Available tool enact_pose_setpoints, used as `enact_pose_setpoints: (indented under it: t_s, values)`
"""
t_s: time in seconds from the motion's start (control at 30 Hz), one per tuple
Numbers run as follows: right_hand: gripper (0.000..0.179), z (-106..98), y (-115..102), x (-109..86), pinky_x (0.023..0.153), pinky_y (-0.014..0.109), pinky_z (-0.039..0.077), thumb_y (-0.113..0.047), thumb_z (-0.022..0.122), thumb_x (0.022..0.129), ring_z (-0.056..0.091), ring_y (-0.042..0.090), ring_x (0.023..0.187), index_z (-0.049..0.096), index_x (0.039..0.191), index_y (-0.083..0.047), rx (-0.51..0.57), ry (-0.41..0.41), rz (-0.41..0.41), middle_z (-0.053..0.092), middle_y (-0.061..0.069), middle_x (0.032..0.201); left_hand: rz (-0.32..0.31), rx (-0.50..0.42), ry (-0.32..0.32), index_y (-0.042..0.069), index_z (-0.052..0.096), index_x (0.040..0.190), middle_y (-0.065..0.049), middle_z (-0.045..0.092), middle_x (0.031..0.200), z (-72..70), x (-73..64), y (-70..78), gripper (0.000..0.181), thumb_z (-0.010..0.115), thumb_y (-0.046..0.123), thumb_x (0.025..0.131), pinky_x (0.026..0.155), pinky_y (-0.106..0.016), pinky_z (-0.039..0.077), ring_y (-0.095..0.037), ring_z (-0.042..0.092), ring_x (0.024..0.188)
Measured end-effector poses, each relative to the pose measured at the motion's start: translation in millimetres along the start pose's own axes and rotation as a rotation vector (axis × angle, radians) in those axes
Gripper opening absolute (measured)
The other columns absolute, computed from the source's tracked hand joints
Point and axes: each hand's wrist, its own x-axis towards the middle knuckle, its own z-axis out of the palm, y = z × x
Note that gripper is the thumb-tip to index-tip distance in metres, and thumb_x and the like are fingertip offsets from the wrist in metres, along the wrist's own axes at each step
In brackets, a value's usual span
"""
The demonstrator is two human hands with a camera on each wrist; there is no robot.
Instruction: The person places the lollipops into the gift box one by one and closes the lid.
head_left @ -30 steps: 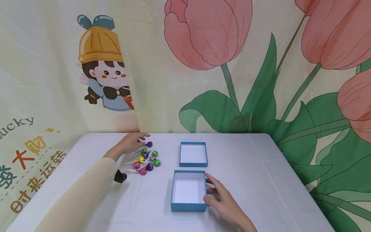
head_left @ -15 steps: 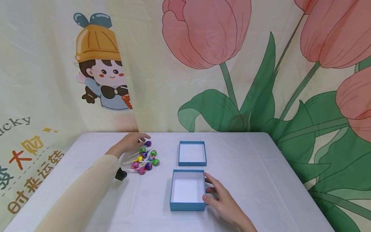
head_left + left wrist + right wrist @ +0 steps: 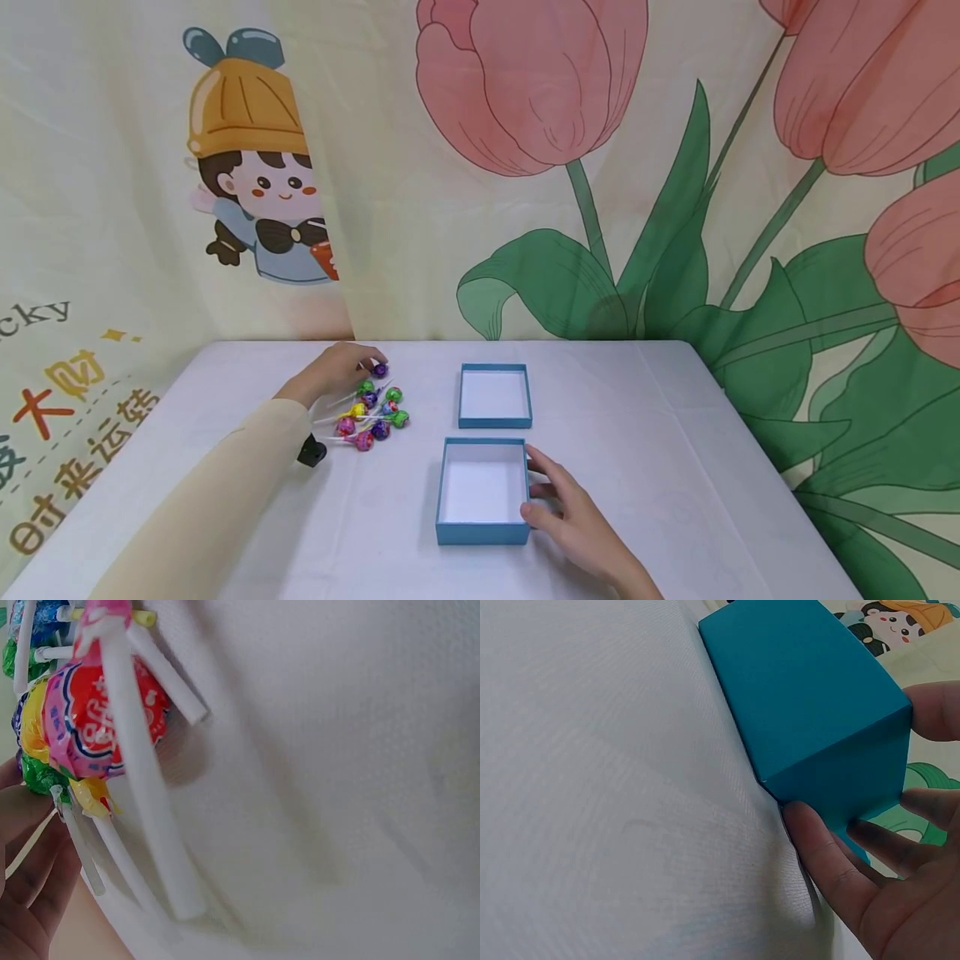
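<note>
Though slightly, left hand (image 3: 337, 371) nearer lollipop (image 3: 380, 371)

white-lined blue box (image 3: 482, 534), multicoloured lollipops (image 3: 364, 441), tulip-patterned cream backdrop (image 3: 382, 167)

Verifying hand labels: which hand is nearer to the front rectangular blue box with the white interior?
Right. The right hand touches the box on its right side; the left hand is farther back and left, beside round, bright-wrapped lollipops.
</note>
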Motion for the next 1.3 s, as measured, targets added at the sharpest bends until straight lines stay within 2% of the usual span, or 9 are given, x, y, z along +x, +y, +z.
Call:
enact_pose_setpoints:
  t_s: [0.23, 0.6, 0.87, 1.1, 1.3]
  values:
    - [0.073, 0, 0, -0.2, 0.101, 0.052, 0.057, -0.025, 0.069, 0.102, 0.056, 0.036, 0.134, 0.035, 0.167, -0.026, 0.002, -0.007, -0.003, 0.043, 0.017, 0.163, -0.023, -0.008, -0.001, 0.012, 0.073, 0.125, -0.013, 0.073, 0.116, 1.3, 0.0, 1.5, 0.027, 0.066, 0.001, 0.102, 0.104, -0.06, 0.052, -0.036, 0.067, 0.112]
    - [0.073, 1, 1, 0.1, 0.104, 0.056, 0.055, -0.027, 0.069, 0.102, 0.057, 0.035, 0.133, 0.035, 0.167, -0.027, -0.006, -0.009, -0.004, 0.044, 0.017, 0.162, -0.022, -0.026, 0.028, 0.009, 0.073, 0.123, -0.013, 0.073, 0.111, 0.0, -5.2, 3.7, 0.025, 0.068, 0.0, 0.101, 0.101, -0.058, 0.054, -0.034, 0.066, 0.105]
    - [0.073, 0, 0, -0.6, 0.104, 0.057, 0.055, -0.028, 0.07, 0.102, 0.057, 0.036, 0.134, 0.035, 0.167, -0.027, -0.01, -0.014, -0.007, 0.044, 0.018, 0.162, 0.019, -0.019, 0.107, 0.008, 0.074, 0.121, -0.013, 0.072, 0.108, -8.0, -8.3, 5.4, 0.024, 0.069, -0.002, 0.1, 0.099, -0.056, 0.057, -0.034, 0.067, 0.104]
    - [0.072, -3, 1, -1.3, 0.104, 0.054, 0.055, -0.027, 0.069, 0.103, 0.058, 0.034, 0.133, 0.034, 0.167, -0.027, 0.004, -0.027, -0.021, 0.044, 0.017, 0.163, 0.042, -0.026, 0.136, 0.006, 0.073, 0.123, -0.014, 0.073, 0.109, -18.5, -12.6, 19.9, 0.025, 0.07, -0.001, 0.099, 0.098, -0.055, 0.058, -0.035, 0.068, 0.105]
    - [0.072, -5, 3, -1.1, 0.105, 0.057, 0.053, -0.027, 0.069, 0.104, 0.057, 0.033, 0.134, 0.034, 0.167, -0.029, 0.007, -0.034, -0.01, 0.044, 0.016, 0.164, 0.046, -0.036, 0.153, 0.01, 0.073, 0.126, -0.01, 0.074, 0.11, -22.3, -19.1, 39.2, 0.026, 0.07, 0.002, 0.101, 0.094, -0.049, 0.061, -0.031, 0.068, 0.105]
